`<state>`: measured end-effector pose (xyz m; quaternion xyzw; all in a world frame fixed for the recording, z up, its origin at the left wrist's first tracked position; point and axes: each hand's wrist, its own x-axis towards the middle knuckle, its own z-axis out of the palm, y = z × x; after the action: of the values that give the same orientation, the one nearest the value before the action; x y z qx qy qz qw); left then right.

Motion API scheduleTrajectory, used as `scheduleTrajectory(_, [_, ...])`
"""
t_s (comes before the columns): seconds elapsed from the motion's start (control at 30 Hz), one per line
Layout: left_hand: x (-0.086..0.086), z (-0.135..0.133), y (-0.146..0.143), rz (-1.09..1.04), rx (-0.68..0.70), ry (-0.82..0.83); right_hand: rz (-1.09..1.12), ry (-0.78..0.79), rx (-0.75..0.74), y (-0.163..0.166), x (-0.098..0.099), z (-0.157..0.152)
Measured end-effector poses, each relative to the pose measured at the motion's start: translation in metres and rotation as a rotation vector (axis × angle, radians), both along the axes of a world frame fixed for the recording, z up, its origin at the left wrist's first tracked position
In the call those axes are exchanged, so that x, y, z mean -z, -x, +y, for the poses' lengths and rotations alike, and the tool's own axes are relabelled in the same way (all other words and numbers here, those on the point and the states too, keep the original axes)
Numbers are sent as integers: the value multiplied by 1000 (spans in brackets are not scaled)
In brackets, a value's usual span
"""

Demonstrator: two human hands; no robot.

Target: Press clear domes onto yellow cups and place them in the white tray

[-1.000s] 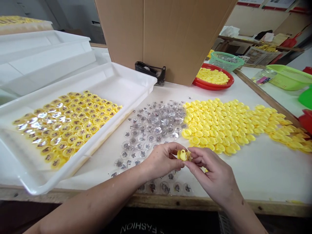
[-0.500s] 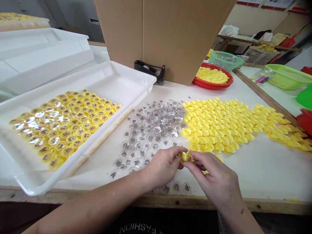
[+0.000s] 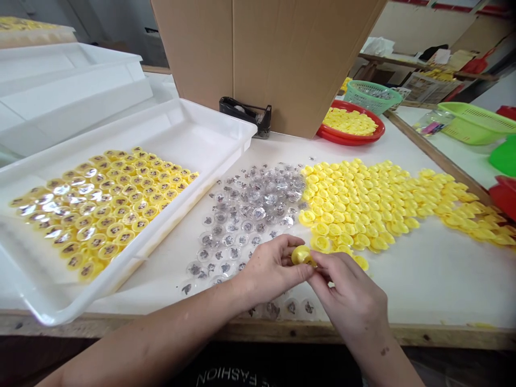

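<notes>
Near table edge (image 3: 443, 334), left hand (image 3: 271, 267), right hand (image 3: 353, 289) pinching yellow piece (image 3: 301, 255), perhaps half-assembled; white tray (image 3: 220, 119) part-filled, clear discs (image 3: 258, 213), yellow cups (image 3: 355, 200) unjoined.

Black clothing (image 3: 314, 360), near edge: 1 readable word, "FASHION", in pale letters (image 3: 215, 376); lettering beside it unclear.
Wall signs (image 3: 459, 5), far right: red-edged, cut off, unreadable.
Dark label (image 3: 151, 30), far left: too small to read.

The yellow piece (image 3: 300, 255) has turned (smooth curve now showing)
</notes>
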<state>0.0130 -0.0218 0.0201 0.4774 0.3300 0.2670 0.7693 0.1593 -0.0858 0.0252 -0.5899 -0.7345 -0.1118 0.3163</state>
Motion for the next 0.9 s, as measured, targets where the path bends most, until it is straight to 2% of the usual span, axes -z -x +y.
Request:
scheduleTrajectory(0.07, [2,4,-1,25,-14,78,84,60,-16,0,4,0])
scheduleTrajectory(0.13, [5,7,0,18,2,68,257,199,-40,-3,6,-2])
scheduleTrajectory(0.2, [7,8,1,-2,22,-41,470,328,-45,-8,7,-3])
scheduleTrajectory(0.27, [8,8,2,33,27,-222,630,381,-42,-12,7,-3])
scheduleTrajectory(0.33, [7,6,2,104,12,-372,713,408,-49,-15,8,-3])
scheduleTrajectory(0.4, [5,5,3,160,-15,-439,771,449,-45,-14,10,-3])
scheduleTrajectory(0.47, [2,5,4,234,-35,-501,837,452,-28,-12,13,-3])
scheduleTrajectory(0.57, [-2,4,4,366,-30,-648,910,368,-14,-7,16,-4])
scheduleTrajectory(0.73, [0,0,5,477,-6,-859,964,320,-22,1,18,-5])
scheduleTrajectory(0.83, [0,1,6,497,12,-895,1013,344,-28,4,19,-2])
scheduleTrajectory(0.9, [-2,3,6,526,18,-847,1038,355,-27,3,21,-2])
